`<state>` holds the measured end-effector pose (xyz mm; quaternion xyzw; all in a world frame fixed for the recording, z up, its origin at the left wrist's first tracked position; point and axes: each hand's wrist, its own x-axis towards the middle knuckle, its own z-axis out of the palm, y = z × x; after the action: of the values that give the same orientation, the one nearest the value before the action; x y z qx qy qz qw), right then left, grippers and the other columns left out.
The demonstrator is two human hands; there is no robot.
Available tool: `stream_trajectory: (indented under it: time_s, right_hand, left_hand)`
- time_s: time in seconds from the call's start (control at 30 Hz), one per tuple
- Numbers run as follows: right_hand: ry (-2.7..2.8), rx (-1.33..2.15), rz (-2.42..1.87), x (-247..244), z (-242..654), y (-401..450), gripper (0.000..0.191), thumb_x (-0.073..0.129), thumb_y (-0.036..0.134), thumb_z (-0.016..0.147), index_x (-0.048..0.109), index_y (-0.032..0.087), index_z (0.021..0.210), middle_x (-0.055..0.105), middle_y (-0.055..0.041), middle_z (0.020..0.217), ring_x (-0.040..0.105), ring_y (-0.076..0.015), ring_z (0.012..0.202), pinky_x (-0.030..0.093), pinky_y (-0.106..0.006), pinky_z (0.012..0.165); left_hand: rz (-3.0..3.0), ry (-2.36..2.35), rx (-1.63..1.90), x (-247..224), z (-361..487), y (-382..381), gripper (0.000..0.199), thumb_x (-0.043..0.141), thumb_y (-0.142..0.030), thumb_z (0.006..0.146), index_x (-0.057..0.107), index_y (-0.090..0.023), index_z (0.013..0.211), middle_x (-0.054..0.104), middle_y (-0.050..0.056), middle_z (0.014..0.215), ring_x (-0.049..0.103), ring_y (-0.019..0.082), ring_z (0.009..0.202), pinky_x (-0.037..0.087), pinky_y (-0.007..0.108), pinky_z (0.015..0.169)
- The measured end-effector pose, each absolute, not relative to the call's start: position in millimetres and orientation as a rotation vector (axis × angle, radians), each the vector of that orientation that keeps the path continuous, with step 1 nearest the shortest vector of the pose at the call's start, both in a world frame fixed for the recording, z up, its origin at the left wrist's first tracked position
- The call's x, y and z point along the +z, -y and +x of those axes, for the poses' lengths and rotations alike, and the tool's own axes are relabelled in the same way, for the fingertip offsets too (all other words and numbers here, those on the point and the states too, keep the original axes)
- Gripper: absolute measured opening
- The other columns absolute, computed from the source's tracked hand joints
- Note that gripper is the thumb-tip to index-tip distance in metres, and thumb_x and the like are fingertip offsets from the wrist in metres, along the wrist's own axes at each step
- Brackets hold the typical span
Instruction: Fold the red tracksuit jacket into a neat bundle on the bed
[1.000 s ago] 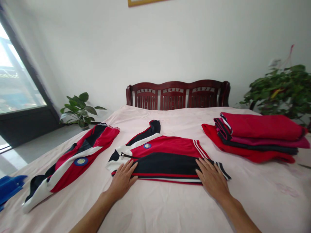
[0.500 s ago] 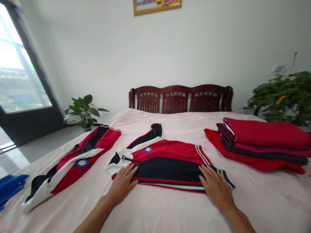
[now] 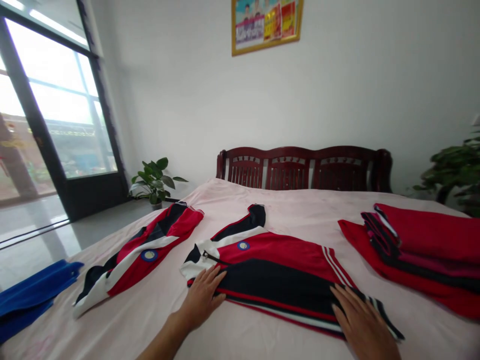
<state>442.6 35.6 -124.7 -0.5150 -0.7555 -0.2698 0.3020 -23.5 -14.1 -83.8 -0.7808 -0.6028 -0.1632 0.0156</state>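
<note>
A red, black and white jacket with a round blue badge lies on the pink bed sheet, its near sleeve laid across its front. My left hand rests flat on the jacket by the zipper and collar, fingers spread. Flat on the sleeve near the striped cuff lies my right hand, its fingers also apart. Neither hand grips the cloth. One far sleeve points away toward the headboard.
A similar folded garment lies to the left, with blue cloth beyond it. Folded red and dark clothes are stacked at right. The dark wooden headboard stands behind; a potted plant is at back left.
The view has tilted up and turned left, so the things appear lower and farther right. Both hands stay on the jacket, about where they were.
</note>
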Motion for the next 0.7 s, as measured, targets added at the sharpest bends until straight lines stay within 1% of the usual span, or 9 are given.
stream_trajectory:
  time_s: [0.17,0.33,0.47,0.7]
  right_hand:
    - [2.032,-0.651,-1.392,-129.1,445.4,-38.2,0.046,0.036,0.039,0.093,0.068,0.023,0.122,0.067,-0.0076,0.132,0.059,-0.029,0.125,0.044,-0.052,0.103]
    - [2.009,-0.674,-1.367,-128.3,444.4,-38.4,0.047,0.038,0.04,0.092,0.066,0.021,0.125,0.068,-0.008,0.13,0.061,-0.0295,0.123,0.046,-0.052,0.102]
    - [2.014,-0.591,-1.405,-123.4,441.5,-35.8,0.044,0.039,0.038,0.091,0.068,0.024,0.121,0.069,-0.0088,0.128,0.06,-0.0291,0.124,0.044,-0.053,0.103]
    - [2.03,-0.525,-1.423,-115.7,439.2,-31.0,0.042,0.039,0.037,0.09,0.07,0.026,0.116,0.07,-0.0089,0.126,0.06,-0.03,0.122,0.045,-0.054,0.103]
  left_hand:
    - [-2.447,1.877,-0.522,-83.9,-25.0,14.0,0.058,0.056,-0.041,0.095,0.043,-0.032,0.151,0.041,0.005,0.159,0.036,0.029,0.147,0.03,0.056,0.121]
    - [-2.452,1.893,-0.517,-81.7,-24.4,14.8,0.059,0.057,-0.039,0.094,0.044,-0.03,0.15,0.041,0.006,0.159,0.036,0.03,0.147,0.031,0.057,0.121]
    - [-2.452,1.88,-0.546,-82.7,-24.7,14.7,0.058,0.058,-0.04,0.094,0.044,-0.031,0.15,0.042,0.006,0.158,0.037,0.03,0.147,0.031,0.056,0.121]
    - [-2.453,1.891,-0.544,-85.6,-25.7,13.7,0.06,0.06,-0.035,0.092,0.044,-0.032,0.15,0.041,0.006,0.158,0.037,0.03,0.146,0.03,0.057,0.12]
